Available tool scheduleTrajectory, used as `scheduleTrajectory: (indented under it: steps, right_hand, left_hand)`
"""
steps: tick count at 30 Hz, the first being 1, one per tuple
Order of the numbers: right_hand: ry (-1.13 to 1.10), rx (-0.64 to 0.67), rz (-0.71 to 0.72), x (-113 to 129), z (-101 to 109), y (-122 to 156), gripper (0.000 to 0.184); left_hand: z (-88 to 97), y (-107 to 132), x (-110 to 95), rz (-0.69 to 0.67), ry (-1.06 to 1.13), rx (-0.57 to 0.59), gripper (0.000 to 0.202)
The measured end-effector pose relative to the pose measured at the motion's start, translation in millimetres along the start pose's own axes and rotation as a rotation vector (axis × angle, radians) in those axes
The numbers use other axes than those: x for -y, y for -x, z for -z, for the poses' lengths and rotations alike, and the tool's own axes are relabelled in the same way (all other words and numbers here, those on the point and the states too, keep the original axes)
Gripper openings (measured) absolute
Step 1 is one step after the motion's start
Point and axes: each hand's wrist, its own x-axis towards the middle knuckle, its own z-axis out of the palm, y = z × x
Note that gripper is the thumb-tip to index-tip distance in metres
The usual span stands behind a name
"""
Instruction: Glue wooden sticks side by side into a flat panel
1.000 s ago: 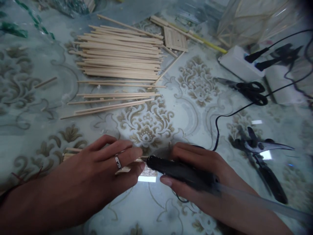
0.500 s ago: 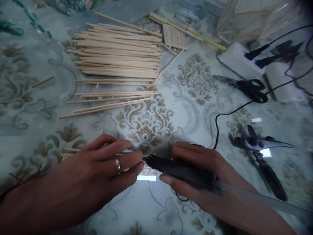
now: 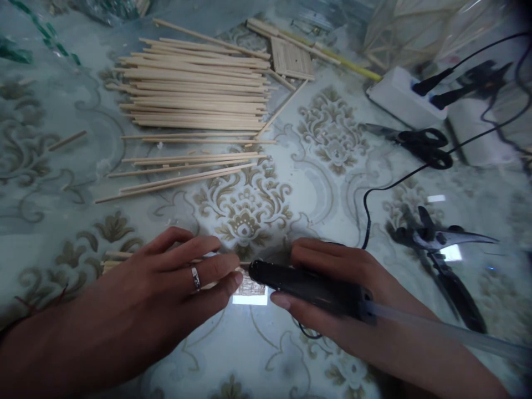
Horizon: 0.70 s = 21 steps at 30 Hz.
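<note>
My right hand (image 3: 332, 266) is wrapped around a black hot glue gun (image 3: 307, 288), with a long translucent glue stick (image 3: 436, 330) running out of its back end. The gun's front end points left, close to my left fingertips. My left hand (image 3: 183, 282), with a silver ring on one finger, curls over a small row of wooden sticks (image 3: 111, 266) and holds them against the table. Their left ends show beyond the hand; most of their length is hidden under it. The glue gun's nozzle tip is hard to make out.
A pile of wooden sticks (image 3: 195, 88) lies at the back, several loose ones (image 3: 187, 172) before it. Beside it is a small stick panel (image 3: 293, 58). Scissors (image 3: 424, 145), pliers-like cutters (image 3: 446, 260), a white power strip (image 3: 409, 100) and a black cord (image 3: 366, 210) are at right.
The whole view has shifted slightly, so the table's things appear a little further left. Both hands keep nearly the same pose, the glue gun still beside my left fingertips.
</note>
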Motion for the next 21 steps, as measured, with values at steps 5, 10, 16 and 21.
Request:
scheduleTrajectory:
  steps: [5, 10, 16, 21]
  right_hand:
    - [-0.030, 0.028, 0.003, 1.3, 4.1, -1.7, 0.026]
    - [-0.036, 0.009, 0.024, -0.8, 4.4, -2.5, 0.031]
    - [0.013, -0.020, 0.038, -1.0, 2.3, -2.0, 0.027]
    - [0.031, -0.039, 0.071, 0.0, 0.0, 0.2, 0.028]
  left_hand:
    - [1.3, -0.3, -0.5, -0.010, -0.006, -0.004, 0.029]
    - [1.1, -1.2, 0.6, -0.012, 0.012, -0.003, 0.028]
    - [0.6, -1.0, -1.0, 0.005, 0.010, -0.004, 0.027]
    - [0.4, 0.5, -0.1, 0.007, 0.014, 0.014, 0.028]
